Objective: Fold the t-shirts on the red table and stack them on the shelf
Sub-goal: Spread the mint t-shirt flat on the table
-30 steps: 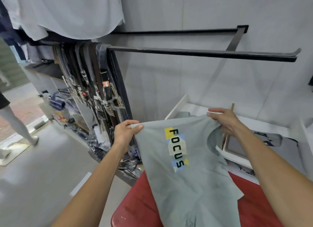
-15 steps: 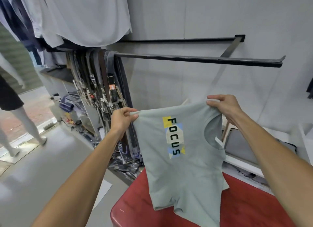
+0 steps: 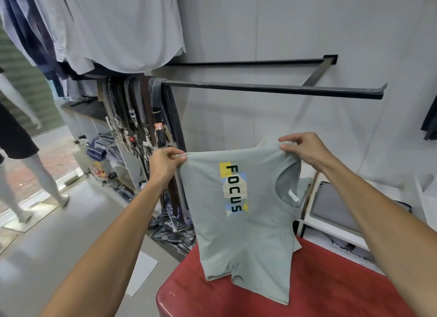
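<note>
Two hands' fingers (image 3: 178,157) pinching t-shirt's (image 3: 243,222) top edge.

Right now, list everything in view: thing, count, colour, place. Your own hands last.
t-shirt: one, grey-green with FOCUS print, held up over the table
red table: one, red, bottom right
white shelf: one, white, right, behind the table
wall rails: two, black, centre wall
belts: many, dark, hanging left of centre
hanging shirts: several, white and blue, top left
mannequins: two partly seen, white, far left
left hand: one, pinches the t-shirt's left corner
right hand: one, pinches its right corner
</note>
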